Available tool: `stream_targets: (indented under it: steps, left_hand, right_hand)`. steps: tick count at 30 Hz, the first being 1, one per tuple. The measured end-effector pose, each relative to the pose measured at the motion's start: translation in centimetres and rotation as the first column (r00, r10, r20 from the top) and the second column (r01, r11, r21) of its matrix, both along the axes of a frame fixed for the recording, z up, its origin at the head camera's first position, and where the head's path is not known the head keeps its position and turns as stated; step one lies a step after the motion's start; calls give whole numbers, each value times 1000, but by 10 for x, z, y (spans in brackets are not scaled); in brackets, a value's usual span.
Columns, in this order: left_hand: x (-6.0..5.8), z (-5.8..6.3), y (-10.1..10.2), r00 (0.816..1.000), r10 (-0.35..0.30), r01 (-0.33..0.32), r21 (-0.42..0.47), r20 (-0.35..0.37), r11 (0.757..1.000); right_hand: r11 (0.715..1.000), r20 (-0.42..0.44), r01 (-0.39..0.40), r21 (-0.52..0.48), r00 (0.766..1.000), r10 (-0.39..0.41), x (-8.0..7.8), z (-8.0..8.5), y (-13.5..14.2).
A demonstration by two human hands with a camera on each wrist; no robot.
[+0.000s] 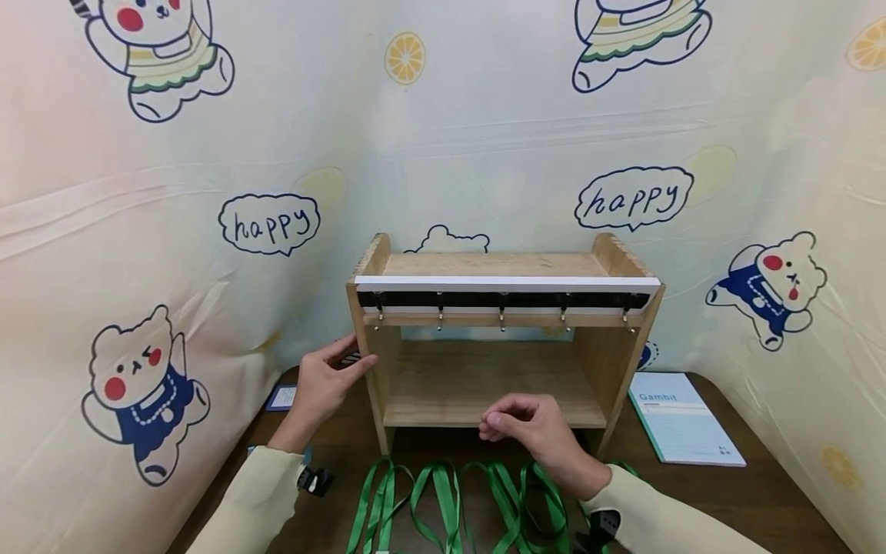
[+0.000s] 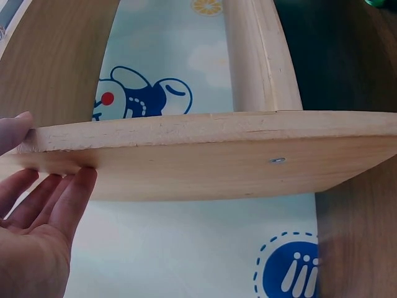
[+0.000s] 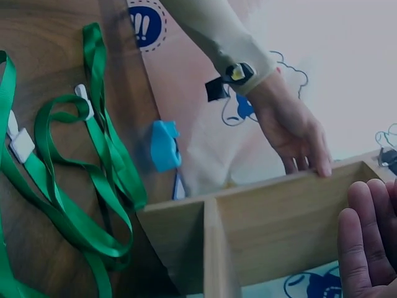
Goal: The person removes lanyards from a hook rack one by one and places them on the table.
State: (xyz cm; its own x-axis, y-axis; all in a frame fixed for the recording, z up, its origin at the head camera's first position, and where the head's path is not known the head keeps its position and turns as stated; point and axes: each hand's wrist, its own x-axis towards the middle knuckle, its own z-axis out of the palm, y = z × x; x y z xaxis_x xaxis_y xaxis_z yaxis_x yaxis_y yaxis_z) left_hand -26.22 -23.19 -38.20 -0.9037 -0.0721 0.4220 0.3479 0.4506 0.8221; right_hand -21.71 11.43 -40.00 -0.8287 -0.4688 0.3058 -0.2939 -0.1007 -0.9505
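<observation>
A wooden shelf (image 1: 491,377) stands on the table, with a white strip and a black strip along its upper front. Several metal hooks (image 1: 502,317) hang from the black strip. My left hand (image 1: 324,388) holds the shelf's left side panel (image 2: 186,171), thumb at the front edge and fingertips against the outer face. In front of the lower board hovers my right hand (image 1: 533,431), fingers loosely bent with nothing seen in them. Below it, green lanyards (image 1: 446,504) lie looped on the table; the right wrist view shows white clips (image 3: 22,144) on them.
A light blue notebook (image 1: 685,419) marked "Gambit" lies right of the shelf. Behind my left wrist is a small blue-edged card (image 1: 282,398). A bright blue object (image 3: 163,146) sits near the table's left edge. Printed cloth (image 1: 443,154) hangs around the back and sides.
</observation>
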Motion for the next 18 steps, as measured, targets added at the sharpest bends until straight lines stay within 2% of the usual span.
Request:
stream_targets:
  steps: [9,18]
  left_hand:
    - [-2,0,0,1000,-1,1,4,7,1000]
    - [-1,-2,-1,1000,-1,1,-8,-2,1000]
  right_hand:
    - [997,-85,75,-31,993,-78,-4,13,23]
    - [983,-166,182,-11,969,-181,-6,27,56]
